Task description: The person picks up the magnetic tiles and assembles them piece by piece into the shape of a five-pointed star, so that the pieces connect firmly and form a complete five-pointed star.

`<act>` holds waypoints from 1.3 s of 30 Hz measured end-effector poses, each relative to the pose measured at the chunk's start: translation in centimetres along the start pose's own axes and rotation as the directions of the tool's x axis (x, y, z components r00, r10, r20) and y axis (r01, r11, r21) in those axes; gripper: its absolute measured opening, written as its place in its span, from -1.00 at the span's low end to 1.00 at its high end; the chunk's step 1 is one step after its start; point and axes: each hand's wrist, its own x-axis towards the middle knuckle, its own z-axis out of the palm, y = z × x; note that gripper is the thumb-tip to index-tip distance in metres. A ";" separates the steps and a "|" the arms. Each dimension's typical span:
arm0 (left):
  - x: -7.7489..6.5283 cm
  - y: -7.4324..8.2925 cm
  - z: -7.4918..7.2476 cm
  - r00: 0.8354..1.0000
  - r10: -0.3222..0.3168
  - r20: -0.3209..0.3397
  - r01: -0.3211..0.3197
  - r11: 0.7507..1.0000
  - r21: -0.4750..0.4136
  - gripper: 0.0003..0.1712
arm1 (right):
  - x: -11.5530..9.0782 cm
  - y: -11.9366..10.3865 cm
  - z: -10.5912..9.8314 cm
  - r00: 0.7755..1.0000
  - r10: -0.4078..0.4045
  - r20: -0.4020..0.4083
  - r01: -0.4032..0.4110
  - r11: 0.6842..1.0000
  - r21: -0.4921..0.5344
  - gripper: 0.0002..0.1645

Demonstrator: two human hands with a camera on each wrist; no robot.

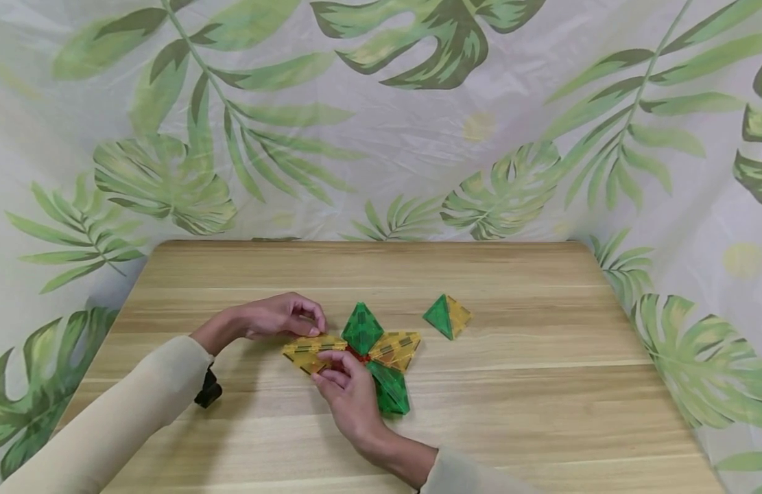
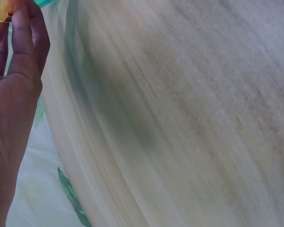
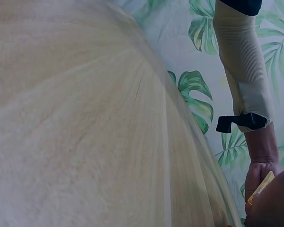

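Note:
In the head view, translucent magnetic tiles form a star-like figure on the table. A green pyramid [image 1: 362, 331] points to the back, a yellow one [image 1: 398, 348] to the right and another green one [image 1: 389, 394] to the front, all around a red middle tile [image 1: 358, 355] that is mostly covered. On the left side is a yellow magnetic tile piece [image 1: 299, 357]. My left hand [image 1: 287, 317] pinches its back edge; the left wrist view shows the fingertips on yellow plastic [image 2: 1, 10]. My right hand [image 1: 354, 401] holds its front side between thumb and fingers, hiding part of it.
A separate green and yellow pyramid [image 1: 440, 318] stands behind and to the right of the figure. The wooden table [image 1: 541, 384] has rounded back corners. A leaf-patterned cloth [image 1: 405, 151] hangs behind it. A black strap device [image 1: 209, 390] is worn at the left wrist.

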 end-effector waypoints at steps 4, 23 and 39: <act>0.1 0.0 0.2 1.000 -0.004 -0.005 0.004 1.000 0.015 -0.81 | -0.3 0.1 0.0 0.999 0.033 0.023 -0.034 0.999 0.019 -0.62; 1.0 -0.9 0.8 1.000 -0.006 0.024 0.005 1.000 0.021 -0.82 | -1.3 -0.5 -0.8 0.986 0.138 0.098 -0.141 0.990 0.025 -0.44; 1.5 -0.6 0.9 0.999 -0.005 0.035 0.004 1.000 0.022 -0.80 | -1.6 -1.0 -1.3 0.982 0.171 0.077 -0.172 0.985 0.000 -0.47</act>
